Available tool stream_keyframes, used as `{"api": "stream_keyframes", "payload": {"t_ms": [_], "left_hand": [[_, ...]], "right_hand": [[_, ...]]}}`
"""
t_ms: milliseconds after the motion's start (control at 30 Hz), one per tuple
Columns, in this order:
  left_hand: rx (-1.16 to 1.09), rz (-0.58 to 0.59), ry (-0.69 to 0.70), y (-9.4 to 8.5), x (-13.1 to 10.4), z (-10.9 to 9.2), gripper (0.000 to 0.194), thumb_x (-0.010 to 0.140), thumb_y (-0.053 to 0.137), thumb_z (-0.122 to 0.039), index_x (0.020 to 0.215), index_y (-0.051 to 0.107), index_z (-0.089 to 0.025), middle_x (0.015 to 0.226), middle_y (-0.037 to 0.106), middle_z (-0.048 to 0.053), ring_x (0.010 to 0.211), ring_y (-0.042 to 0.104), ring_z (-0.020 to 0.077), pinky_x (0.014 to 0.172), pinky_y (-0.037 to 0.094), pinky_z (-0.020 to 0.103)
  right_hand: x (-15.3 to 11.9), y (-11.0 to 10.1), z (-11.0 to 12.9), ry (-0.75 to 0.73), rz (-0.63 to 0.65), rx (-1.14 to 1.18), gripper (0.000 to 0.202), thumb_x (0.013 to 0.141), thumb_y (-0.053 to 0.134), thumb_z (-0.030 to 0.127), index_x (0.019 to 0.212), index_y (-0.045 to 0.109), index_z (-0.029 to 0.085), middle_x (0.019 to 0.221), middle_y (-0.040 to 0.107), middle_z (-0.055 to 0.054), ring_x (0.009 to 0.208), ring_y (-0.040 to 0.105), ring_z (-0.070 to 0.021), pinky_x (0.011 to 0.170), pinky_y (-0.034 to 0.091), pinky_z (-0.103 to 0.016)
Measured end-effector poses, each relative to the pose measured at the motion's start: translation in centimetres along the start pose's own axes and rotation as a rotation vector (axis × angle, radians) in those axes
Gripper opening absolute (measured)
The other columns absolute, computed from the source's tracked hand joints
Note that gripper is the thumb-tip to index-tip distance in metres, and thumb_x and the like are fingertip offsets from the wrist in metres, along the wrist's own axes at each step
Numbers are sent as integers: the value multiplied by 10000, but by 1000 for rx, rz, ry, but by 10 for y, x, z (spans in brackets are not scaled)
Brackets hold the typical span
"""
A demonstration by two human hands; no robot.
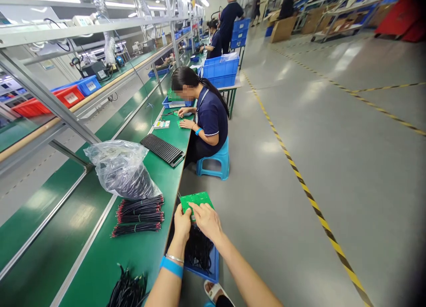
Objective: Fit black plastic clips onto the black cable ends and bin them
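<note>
Green board (200,197): we hold it just off the bench (89,271) edge, above the blue bin (216,267) of black cables (200,250).
Left hand (183,223): closed on the near left edge, thumb on top, presumably to steady the board.
Right hand (208,220): forefinger laid on the face, perhaps as a second support; we cannot tell whether its hidden fingers grip.
Board axis: face up, tilted toward us, far edge pointing along the bench; our hands cover the near edge, leaving the long axis uncertain.
</note>
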State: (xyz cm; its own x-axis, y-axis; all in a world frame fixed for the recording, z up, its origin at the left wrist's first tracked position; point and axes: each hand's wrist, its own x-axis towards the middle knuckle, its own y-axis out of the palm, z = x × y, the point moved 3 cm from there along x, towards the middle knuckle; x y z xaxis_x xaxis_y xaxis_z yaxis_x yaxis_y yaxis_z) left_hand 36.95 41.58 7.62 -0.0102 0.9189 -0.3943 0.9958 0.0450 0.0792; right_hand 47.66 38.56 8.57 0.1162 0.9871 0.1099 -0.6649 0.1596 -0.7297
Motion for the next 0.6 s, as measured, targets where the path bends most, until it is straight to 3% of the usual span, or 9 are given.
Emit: {"api": "stream_keyframes", "payload": {"t_ms": [267,600], "left_hand": [[-17,9,-49,-2,13,6,189,915,623,-284,1031,625,-134,949,661,40,799,647,165,720,562,345],[-126,116,-143,-9,28,6,225,932,599,-288,1101,605,-139,975,655,47,774,644,156,673,563,320]], "right_hand": [[4,16,-1,53,149,-215,301,983,506,366,1217,582,192,1053,652,-54,930,631,-177,846,527,-388],[12,30,12,120,285,-285,340,963,549,373,1228,562,160,1090,641,-66,937,643,-188,833,551,-406]]}}
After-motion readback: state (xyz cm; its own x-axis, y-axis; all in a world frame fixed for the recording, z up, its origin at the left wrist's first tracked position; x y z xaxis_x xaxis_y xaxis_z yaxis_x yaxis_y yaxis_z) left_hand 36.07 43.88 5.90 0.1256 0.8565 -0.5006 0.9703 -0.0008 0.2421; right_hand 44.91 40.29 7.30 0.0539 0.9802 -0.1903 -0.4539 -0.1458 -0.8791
